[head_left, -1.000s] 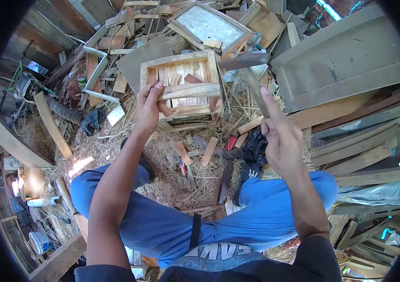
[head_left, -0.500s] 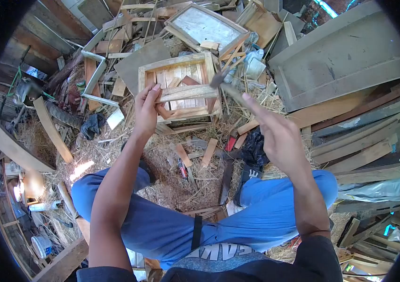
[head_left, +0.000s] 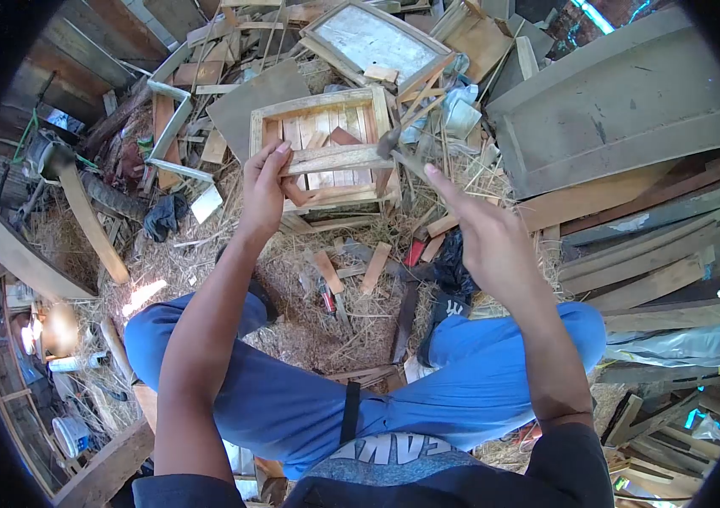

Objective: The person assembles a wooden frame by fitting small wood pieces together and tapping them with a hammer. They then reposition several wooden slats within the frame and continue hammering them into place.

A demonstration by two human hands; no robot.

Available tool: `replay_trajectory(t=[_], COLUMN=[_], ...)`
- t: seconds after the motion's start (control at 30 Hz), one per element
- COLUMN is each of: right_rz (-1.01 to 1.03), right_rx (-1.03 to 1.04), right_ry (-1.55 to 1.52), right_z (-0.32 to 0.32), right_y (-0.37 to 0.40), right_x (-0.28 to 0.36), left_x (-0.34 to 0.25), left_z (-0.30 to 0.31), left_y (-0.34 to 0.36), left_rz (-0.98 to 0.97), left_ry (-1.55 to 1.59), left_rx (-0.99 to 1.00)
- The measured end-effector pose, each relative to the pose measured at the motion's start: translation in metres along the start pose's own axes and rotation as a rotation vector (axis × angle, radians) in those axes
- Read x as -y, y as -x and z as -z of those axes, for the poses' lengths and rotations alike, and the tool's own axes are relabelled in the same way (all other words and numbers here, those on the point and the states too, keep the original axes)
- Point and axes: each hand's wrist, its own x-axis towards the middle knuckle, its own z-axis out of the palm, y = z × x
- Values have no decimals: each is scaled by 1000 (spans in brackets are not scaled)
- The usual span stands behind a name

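Note:
My left hand (head_left: 265, 182) is closed around the left end of a pale wooden slat (head_left: 334, 159), thumb on its top face. Shorter wood pieces show below the slat, at its two ends. My right hand (head_left: 491, 241) grips a hammer (head_left: 411, 163), index finger stretched along the handle. The hammer's head is right at the slat's right end. Behind and under the slat is a rectangular wooden frame (head_left: 317, 108) with a slatted inside, where loose bits of wood lie.
Wood offcuts (head_left: 375, 269), straw and a red-handled tool (head_left: 327, 298) lie on the ground between my legs. A large grey panel (head_left: 622, 110) leans at the right above stacked boards (head_left: 656, 271). A framed panel (head_left: 377, 46) lies at the back.
My right hand has moved left and slightly down, bringing the hammer head closer to the slat's right end. My left hand keeps its hold on the slat.

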Motion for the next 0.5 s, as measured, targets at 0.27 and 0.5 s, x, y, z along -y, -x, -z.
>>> replay_trajectory(t=[0.27,0.5], right_rz=[94,139], right_rx=[-229,-312], right_ry=[-188,-290], right_z=[-7,-15], right_y=[-2,-5], right_x=[0,-9], left_x=[-25,-22], left_z=[-29,-27], left_y=[18,12], left_rz=[-44,-91], left_ry=[49,16], left_rx=[-82,-58])
